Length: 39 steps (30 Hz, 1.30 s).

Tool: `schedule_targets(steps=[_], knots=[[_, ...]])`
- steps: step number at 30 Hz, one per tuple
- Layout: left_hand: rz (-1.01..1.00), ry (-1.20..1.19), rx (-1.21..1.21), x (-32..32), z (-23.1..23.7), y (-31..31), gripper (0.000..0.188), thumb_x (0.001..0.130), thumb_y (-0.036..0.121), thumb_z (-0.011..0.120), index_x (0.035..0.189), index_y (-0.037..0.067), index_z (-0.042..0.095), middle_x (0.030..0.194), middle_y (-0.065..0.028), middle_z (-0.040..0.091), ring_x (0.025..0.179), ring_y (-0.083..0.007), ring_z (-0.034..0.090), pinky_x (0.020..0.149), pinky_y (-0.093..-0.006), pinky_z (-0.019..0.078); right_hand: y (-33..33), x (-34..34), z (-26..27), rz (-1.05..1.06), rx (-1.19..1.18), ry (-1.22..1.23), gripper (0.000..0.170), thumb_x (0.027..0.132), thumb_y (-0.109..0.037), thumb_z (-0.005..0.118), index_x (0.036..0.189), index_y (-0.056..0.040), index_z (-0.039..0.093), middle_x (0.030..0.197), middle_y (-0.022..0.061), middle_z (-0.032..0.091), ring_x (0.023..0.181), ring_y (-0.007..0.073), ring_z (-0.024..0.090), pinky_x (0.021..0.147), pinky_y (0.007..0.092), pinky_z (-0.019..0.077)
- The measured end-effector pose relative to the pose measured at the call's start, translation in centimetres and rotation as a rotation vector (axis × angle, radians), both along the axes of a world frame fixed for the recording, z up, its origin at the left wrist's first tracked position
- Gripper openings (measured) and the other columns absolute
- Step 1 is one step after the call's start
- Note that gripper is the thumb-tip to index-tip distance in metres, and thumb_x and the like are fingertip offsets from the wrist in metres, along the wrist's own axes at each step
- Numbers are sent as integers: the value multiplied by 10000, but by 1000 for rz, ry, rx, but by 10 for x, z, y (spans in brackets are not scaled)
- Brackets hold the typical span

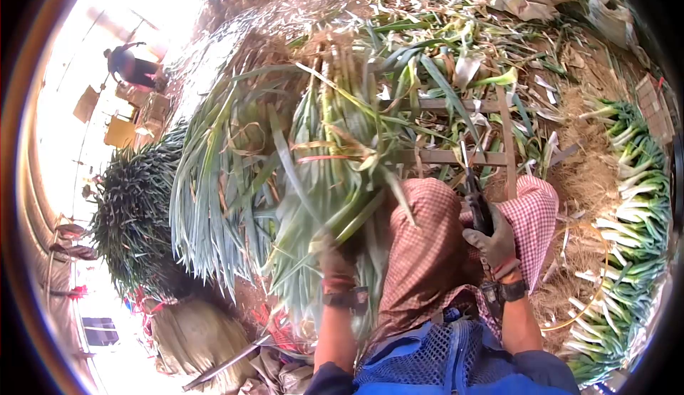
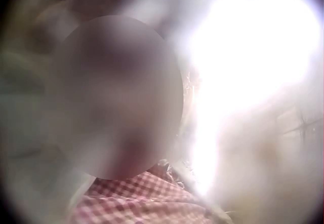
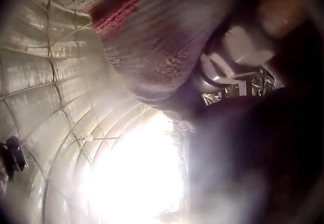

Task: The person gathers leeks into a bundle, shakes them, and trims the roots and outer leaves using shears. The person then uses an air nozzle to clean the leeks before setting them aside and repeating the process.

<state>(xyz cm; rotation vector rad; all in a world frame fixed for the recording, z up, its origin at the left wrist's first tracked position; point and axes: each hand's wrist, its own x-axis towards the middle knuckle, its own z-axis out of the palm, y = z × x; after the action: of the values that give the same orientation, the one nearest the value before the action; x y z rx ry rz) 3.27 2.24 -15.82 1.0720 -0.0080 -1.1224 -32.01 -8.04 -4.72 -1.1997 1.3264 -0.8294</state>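
In the head view my left hand (image 1: 333,256), gloved and blurred, is among the long green leaves of a bundle of leeks (image 1: 324,135). I cannot tell whether its fingers are closed round the leaves. The leeks lie with their roots away from me and their leaves toward me, some smeared by motion. My gloved right hand (image 1: 495,242) grips a black-handled tool (image 1: 479,203) with a slim metal tip, pointing away from me above my right knee. Much of the left wrist view is covered by a blurred dark shape. Close up, the right wrist view shows a knitted glove (image 3: 152,47).
A wooden frame (image 1: 456,157) stands ahead over scattered leaves. Trimmed leeks (image 1: 627,217) line the right, beside a thin yellow hose (image 1: 607,263) and piled roots (image 1: 581,138). More leeks (image 1: 132,213) are heaped at left. A person (image 1: 135,67) bends in the back left.
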Motion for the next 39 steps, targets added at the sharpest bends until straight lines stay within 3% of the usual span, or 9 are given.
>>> schedule_targets(steps=[3,7,11,15,17,21,23,29,39], knots=[[-159,-89,23,7,28,18,597,1140,510,461,1470,35,607,1347,-145,711,1167,-282,714,992,-444,602,-1,-12,-40,71,-67,466,635,821,-258,824,1383,-51,614,1166,218,728,1086,427,690,974,503,529],[-594,-523,360,-13,119,33,520,1079,386,663,1307,-80,692,1018,-167,799,879,-253,782,830,-356,630,4,-6,-76,234,-135,749,616,833,-337,813,1346,-52,625,1232,246,699,1155,447,661,1018,525,518],[-1066,-675,247,-15,156,20,394,1098,316,627,1157,-60,727,936,-171,779,754,-229,741,636,-358,595,15,-18,-43,314,-352,492,453,911,-300,747,1285,-51,692,1302,187,719,1183,429,675,1041,531,531],[-841,-639,2,-13,167,-26,410,1093,364,619,1205,-12,739,946,-127,778,688,-201,705,566,-340,569,18,-64,16,168,-514,427,410,950,-301,729,1242,-15,699,1170,191,714,1114,364,684,998,498,547],[-522,-154,-86,-2,161,-48,592,1131,548,481,1375,47,679,1053,-67,768,836,-171,711,577,-318,568,13,-93,15,56,-584,355,368,962,-292,726,1234,-44,711,1127,163,733,1061,336,706,971,470,569],[-519,-401,-49,-4,165,-91,560,1131,512,509,1418,57,663,1179,-67,767,886,-176,715,734,-292,588,16,-174,-8,-178,-172,614,367,995,-346,675,1207,-47,709,1105,175,753,1036,369,723,951,484,569],[-455,-1028,143,18,126,-104,496,1126,429,570,1441,56,658,1237,-62,747,1013,-151,710,850,-279,564,18,-210,-49,-127,202,752,367,982,-315,679,1221,-42,735,1083,183,764,1051,382,730,936,452,571],[-598,-1213,518,47,9,-96,608,1041,163,738,1582,2,512,1501,-173,620,1366,-297,586,1188,-399,436,91,-243,-197,-65,599,665,504,941,-410,720,1322,-81,720,1248,224,746,1203,417,693,1073,482,530],[-759,-1590,590,45,-5,-92,626,1011,163,739,1570,-9,516,1568,-183,557,1442,-305,519,1219,-424,403,201,-232,-394,186,427,658,335,996,-149,609,1287,-159,775,1290,101,761,1207,281,714,1042,385,566]])
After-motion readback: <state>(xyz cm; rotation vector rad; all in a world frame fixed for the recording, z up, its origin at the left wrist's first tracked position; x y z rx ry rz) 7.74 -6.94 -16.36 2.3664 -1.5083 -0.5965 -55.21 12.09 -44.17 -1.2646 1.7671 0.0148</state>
